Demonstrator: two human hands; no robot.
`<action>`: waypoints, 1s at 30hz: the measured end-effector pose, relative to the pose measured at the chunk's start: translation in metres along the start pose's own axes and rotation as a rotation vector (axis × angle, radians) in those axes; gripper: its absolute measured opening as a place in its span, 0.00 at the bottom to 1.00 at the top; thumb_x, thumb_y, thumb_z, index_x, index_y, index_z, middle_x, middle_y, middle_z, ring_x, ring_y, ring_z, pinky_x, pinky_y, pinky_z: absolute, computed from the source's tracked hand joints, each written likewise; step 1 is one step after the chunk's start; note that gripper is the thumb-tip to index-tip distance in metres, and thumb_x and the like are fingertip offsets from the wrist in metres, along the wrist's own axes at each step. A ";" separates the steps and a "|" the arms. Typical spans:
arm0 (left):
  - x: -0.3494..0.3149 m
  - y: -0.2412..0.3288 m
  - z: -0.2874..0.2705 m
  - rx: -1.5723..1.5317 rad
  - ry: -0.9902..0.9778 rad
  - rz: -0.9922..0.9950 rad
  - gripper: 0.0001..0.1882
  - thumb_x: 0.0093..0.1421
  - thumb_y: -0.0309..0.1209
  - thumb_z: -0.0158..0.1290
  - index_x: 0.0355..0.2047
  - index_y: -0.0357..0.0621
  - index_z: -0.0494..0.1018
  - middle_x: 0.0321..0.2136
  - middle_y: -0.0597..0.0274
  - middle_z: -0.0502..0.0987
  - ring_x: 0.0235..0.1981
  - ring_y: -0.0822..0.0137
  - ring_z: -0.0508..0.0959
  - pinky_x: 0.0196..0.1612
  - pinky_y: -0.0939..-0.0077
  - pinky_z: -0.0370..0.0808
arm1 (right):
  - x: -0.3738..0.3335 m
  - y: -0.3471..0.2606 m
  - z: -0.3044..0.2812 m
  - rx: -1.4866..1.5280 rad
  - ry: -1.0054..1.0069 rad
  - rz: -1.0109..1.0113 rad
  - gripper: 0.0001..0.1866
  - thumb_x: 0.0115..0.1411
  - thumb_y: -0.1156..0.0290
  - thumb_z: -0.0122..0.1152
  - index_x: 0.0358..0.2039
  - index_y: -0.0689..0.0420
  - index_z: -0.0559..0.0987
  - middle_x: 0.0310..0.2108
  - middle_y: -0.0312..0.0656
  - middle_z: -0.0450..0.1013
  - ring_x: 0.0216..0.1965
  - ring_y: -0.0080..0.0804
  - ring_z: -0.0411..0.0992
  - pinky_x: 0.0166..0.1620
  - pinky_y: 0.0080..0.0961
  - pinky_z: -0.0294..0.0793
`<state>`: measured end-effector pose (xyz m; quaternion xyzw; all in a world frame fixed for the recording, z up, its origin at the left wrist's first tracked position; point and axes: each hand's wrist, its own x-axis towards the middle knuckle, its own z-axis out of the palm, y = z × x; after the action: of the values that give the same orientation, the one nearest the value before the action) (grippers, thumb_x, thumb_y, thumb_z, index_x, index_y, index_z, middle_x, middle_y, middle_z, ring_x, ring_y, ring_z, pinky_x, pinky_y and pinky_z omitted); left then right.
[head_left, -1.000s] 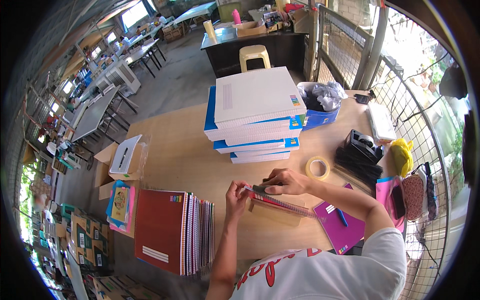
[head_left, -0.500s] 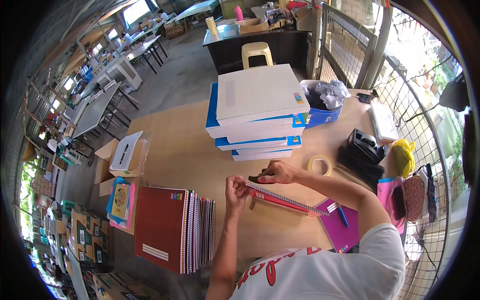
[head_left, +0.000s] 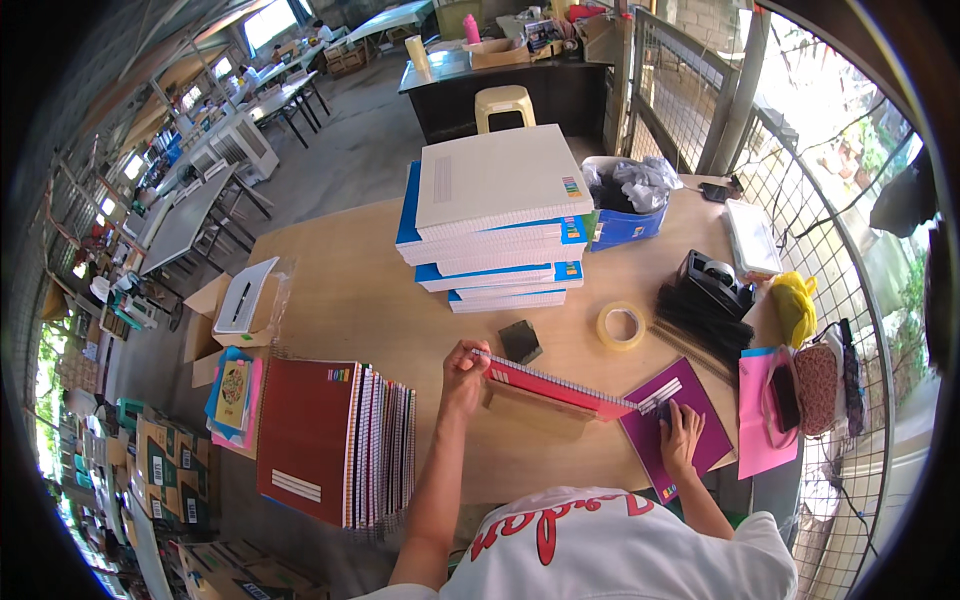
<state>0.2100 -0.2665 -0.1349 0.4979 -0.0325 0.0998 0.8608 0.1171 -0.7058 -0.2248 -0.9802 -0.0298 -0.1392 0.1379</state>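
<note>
My left hand (head_left: 466, 370) is closed on the left end of a red spiral notebook (head_left: 545, 382), pinching its coil edge. The notebook stands on edge, tilted, against a brown strip-like support (head_left: 540, 406). To the right lies a purple notebook (head_left: 655, 455) with white label lines. Over it is my right hand (head_left: 684, 438), fingers curled about a blue pen (head_left: 663, 410), most of which the hand hides. A dark square pad (head_left: 520, 342) lies on the table just beyond my left hand.
A tall stack of white and blue notebooks (head_left: 500, 185) stands ahead. Left is a row of spiral notebooks (head_left: 305, 440). Clear tape roll (head_left: 621, 326), black tape dispenser (head_left: 716, 283), black coils (head_left: 700, 315), a blue box with plastic bags (head_left: 628, 228) and pouches (head_left: 818, 388) line the right.
My right hand has let go of the dark pad, left it on the table, and come back to the pen on the purple notebook. My left hand stays at the red notebook.
</note>
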 end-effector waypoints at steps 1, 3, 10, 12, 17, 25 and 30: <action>-0.001 0.003 -0.002 -0.001 0.004 0.000 0.12 0.58 0.25 0.65 0.41 0.44 0.76 0.38 0.68 0.76 0.40 0.76 0.73 0.47 0.80 0.69 | 0.007 -0.003 -0.001 0.040 0.082 -0.015 0.31 0.57 0.67 0.66 0.61 0.56 0.69 0.53 0.51 0.67 0.59 0.54 0.63 0.66 0.57 0.53; -0.003 0.006 -0.002 -0.005 0.000 -0.020 0.13 0.58 0.23 0.63 0.43 0.43 0.76 0.39 0.67 0.77 0.42 0.76 0.74 0.48 0.79 0.69 | 0.051 -0.026 -0.027 0.259 0.299 -0.077 0.23 0.58 0.72 0.63 0.55 0.57 0.72 0.48 0.52 0.70 0.51 0.53 0.69 0.58 0.51 0.65; -0.002 0.011 -0.001 0.042 -0.021 -0.010 0.19 0.58 0.17 0.60 0.50 0.42 0.75 0.39 0.65 0.79 0.43 0.74 0.76 0.50 0.79 0.71 | 0.219 -0.214 -0.162 0.413 0.058 -0.846 0.26 0.50 0.61 0.74 0.49 0.55 0.78 0.42 0.43 0.76 0.48 0.43 0.74 0.55 0.43 0.71; -0.001 0.010 -0.001 0.050 -0.027 0.006 0.21 0.57 0.18 0.62 0.51 0.42 0.74 0.39 0.65 0.79 0.43 0.74 0.76 0.49 0.79 0.72 | 0.232 -0.259 -0.170 0.165 0.100 -1.091 0.16 0.53 0.62 0.68 0.41 0.51 0.80 0.39 0.36 0.76 0.50 0.33 0.72 0.65 0.49 0.60; 0.000 0.008 0.002 -0.022 -0.004 -0.016 0.26 0.54 0.22 0.67 0.53 0.43 0.73 0.39 0.67 0.79 0.42 0.75 0.77 0.48 0.79 0.72 | 0.249 -0.316 -0.143 -0.027 0.169 -1.450 0.06 0.54 0.65 0.62 0.33 0.44 0.83 0.36 0.27 0.76 0.50 0.27 0.72 0.70 0.48 0.51; 0.003 0.009 -0.001 0.022 0.022 -0.023 0.31 0.53 0.21 0.67 0.57 0.45 0.70 0.43 0.68 0.78 0.43 0.76 0.75 0.52 0.76 0.70 | 0.254 -0.334 -0.131 -0.230 0.096 -1.639 0.03 0.53 0.66 0.62 0.29 0.45 0.82 0.36 0.27 0.74 0.50 0.26 0.71 0.72 0.48 0.51; 0.005 0.012 0.002 0.009 0.003 -0.038 0.34 0.53 0.19 0.65 0.60 0.46 0.66 0.44 0.66 0.78 0.45 0.74 0.76 0.53 0.75 0.71 | 0.258 -0.336 -0.130 -0.228 0.158 -1.677 0.03 0.53 0.62 0.64 0.24 0.39 0.84 0.37 0.24 0.76 0.51 0.24 0.71 0.71 0.45 0.51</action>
<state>0.2128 -0.2615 -0.1226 0.5023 -0.0216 0.0843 0.8603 0.2977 -0.4143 0.0559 -0.6292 -0.7223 -0.2656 -0.1090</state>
